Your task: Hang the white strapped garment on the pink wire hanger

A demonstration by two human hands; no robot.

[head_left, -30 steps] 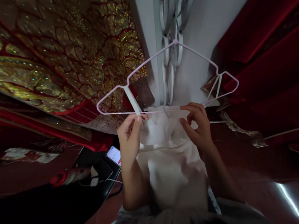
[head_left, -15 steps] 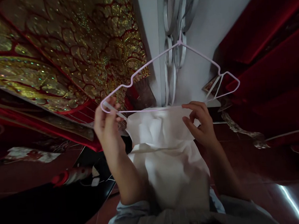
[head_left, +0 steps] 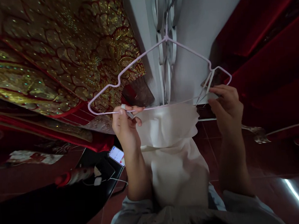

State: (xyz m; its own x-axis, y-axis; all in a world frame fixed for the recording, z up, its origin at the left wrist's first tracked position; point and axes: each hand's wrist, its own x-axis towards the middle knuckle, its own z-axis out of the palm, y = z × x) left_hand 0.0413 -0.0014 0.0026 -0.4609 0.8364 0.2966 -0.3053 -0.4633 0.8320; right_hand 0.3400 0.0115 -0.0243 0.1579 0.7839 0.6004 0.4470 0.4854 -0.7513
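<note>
A pale pink hanger [head_left: 142, 58] hangs by its hook from the scrolled white metalwork. Below its lower bar hangs a white strapped garment [head_left: 169, 124]. Its right strap [head_left: 210, 78] is looped over the hanger's right shoulder, at the notch. My left hand [head_left: 127, 125] is closed at the lower bar, left of the middle, with the other white strap [head_left: 129, 114] between its fingers. At the hanger's right end, my right hand [head_left: 227, 105] has its fingers curled by the foot of the right strap, index fingertip against it. That hand hides part of the bar.
Gold-sequinned red clothing [head_left: 84, 45] hangs close on the left, dark red fabric [head_left: 267, 57] on the right. Lower left, a black surface holds a lit phone [head_left: 117, 156], a red-capped bottle [head_left: 74, 176] and a white cable [head_left: 119, 180]. The floor is red tile [head_left: 264, 165].
My left hand has moved right along the lower bar from the hanger's left corner. My right hand has moved right, from the garment's top edge to the right strap. The phone has come into view.
</note>
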